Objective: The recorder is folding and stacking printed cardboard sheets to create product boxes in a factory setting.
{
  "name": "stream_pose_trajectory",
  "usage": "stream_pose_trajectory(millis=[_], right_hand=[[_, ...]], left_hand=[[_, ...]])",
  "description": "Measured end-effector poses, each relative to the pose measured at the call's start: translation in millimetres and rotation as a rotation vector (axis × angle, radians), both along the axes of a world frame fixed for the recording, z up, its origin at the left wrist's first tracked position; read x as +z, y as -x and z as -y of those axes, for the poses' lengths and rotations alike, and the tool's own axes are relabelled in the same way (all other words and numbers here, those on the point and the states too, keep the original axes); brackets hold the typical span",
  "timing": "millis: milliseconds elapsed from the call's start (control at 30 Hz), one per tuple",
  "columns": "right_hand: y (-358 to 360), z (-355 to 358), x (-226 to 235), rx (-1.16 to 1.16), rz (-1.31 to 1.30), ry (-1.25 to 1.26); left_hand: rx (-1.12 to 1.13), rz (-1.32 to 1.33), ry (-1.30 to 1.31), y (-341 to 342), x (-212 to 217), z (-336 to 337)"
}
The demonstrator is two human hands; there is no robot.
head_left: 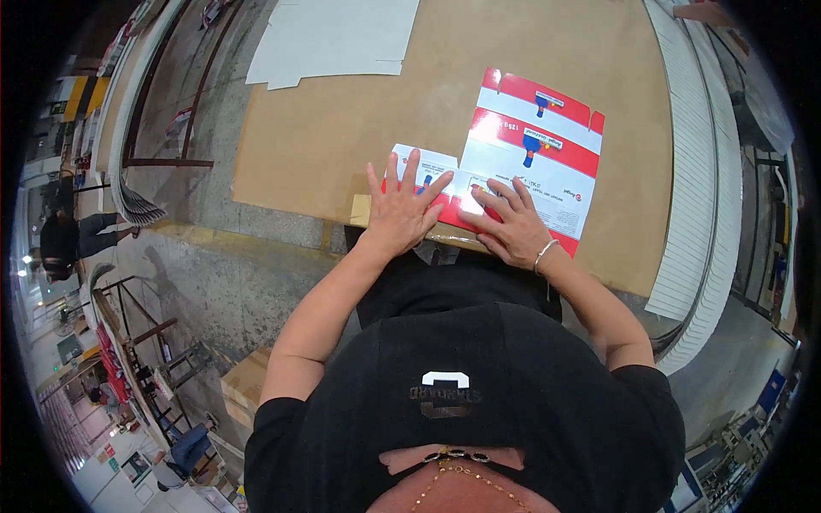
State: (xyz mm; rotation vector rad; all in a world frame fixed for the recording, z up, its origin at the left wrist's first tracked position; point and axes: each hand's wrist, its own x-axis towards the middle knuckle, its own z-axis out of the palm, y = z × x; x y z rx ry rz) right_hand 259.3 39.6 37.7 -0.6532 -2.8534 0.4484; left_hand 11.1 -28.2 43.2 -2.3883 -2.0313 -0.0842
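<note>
At the near edge of the bench, my left hand and right hand rest spread on the red-and-white carton blank, grasping nothing. Its longer part stretches from my right hand, the nearer one, toward the far edge.

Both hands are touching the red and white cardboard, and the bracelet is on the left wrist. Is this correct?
Not quite: the head view shows the bracelet on the right wrist. The left hand and right hand do touch the red and white cardboard.
</note>
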Motion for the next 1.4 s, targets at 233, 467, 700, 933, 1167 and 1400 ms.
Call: stream_pose_trajectory(millis=[233,467,700,933,1167,1400], right_hand=[[-0.2,-2.5,3.2,-0.020,-0.023,0.008],[-35.2,-65.5,14.6,-0.315,-0.012,-0.167],[-157.1,-253.2,7.0,-1.039,-1.041,1.028],[-65.4,-354.7,-36.2,-0.811,-1.124,1.024],[81.0,-496.8,-29.7,-1.706,-0.938,0.315],[102.3,-560.2,-10.9,-1.154,-0.152,0.335]], left_hand=[[0.060,-0.144,-0.014,-25.4,6.5,-24.8],[0.302,0.144,0.011,27.8,16.1,-59.8],[0.401,0.161,-0.095,61.4,-15.4,-34.1],[0.454,0.240,-0.079,60.5,1.8,-34.8],[0.484,0.236,-0.030,63.8,3.5,-22.5],[0.465,0.237,-0.008,60.7,6.0,-32.3]])
